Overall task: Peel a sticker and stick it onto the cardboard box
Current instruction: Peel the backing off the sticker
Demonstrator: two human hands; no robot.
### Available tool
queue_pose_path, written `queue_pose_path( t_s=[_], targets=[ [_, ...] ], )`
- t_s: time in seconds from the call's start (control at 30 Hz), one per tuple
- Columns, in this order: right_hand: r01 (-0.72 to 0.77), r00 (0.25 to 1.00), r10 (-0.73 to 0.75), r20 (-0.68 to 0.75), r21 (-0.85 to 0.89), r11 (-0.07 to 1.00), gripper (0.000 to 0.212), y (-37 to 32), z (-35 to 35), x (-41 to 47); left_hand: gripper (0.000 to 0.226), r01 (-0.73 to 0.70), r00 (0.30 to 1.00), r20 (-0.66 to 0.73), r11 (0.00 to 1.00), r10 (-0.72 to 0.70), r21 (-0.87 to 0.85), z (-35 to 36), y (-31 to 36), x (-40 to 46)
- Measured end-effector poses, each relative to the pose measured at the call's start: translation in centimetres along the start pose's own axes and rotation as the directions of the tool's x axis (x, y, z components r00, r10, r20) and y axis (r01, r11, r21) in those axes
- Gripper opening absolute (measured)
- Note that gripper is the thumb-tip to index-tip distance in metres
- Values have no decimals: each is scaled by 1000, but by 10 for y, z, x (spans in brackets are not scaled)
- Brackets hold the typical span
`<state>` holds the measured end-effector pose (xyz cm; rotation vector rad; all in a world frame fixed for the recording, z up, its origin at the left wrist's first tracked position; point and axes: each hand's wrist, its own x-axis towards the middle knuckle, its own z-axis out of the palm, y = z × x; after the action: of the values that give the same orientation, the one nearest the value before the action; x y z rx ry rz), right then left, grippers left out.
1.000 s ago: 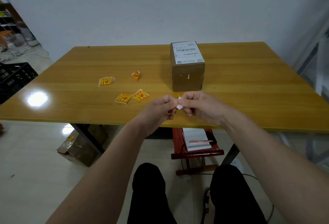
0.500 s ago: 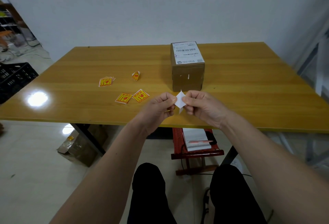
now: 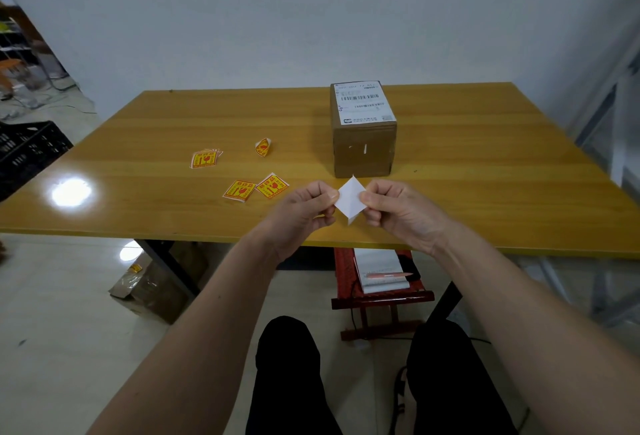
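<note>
Head view: sticker (image 3: 349, 200) now spread wider between hands.

The wooden table (image 3: 485, 171) carries a cardboard box (image 3: 363, 144) with a white label on top. To its left lie 4 yellow stickers: a pair (image 3: 255, 189) near the front, 1 (image 3: 204, 159) farther left, and 1 curled (image 3: 263, 147).

Lighting even, moderately dim. Overhead glare spot on the surface (image 3: 71, 191) at near left; a second on the floor (image 3: 130, 252). Wide-angle distortion bends edges. Focus slightly soft.
</note>
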<state>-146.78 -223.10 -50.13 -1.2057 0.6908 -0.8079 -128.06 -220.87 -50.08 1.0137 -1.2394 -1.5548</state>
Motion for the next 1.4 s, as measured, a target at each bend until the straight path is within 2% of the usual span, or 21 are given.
queue_pose_path(
  t_s=[0.3,0.57,0.7,0.83,0.9,1.03,1.27,1.4],
  targets=[
    [-9,1000,9,-10,-20,1000,26,0,-2,-2,25,-2,1000,-16,998,3,57,0,1,-2],
    [-38,999,38,-11,13,999,21,1,-3,-4,25,12,999,-52,999,-10,38,4,-2,-5],
    [-47,999,49,14,-125,991,9,-8,-8,-9,21,21,998,-63,972,-7,234,4,2,-6],
    [-76,996,87,33,-256,964,36,-18,-12,-11,20,10,994,-104,939,27,345,8,6,-7],
    [-96,995,98,-9,-310,946,38,-21,-10,-8,22,-8,994,-103,933,48,360,11,7,-7],
    [-97,989,44,-142,-394,914,12,-25,-5,-3,21,-33,993,-99,939,72,343,15,9,-9],
    [-25,989,-37,-141,-418,908,23,-23,-3,-4,15,54,991,-129,989,-36,139,13,11,-13],
    [-10,991,-47,-124,-422,907,20,-20,3,-4,25,83,996,12,994,-84,77,6,8,-16]
  ],
)
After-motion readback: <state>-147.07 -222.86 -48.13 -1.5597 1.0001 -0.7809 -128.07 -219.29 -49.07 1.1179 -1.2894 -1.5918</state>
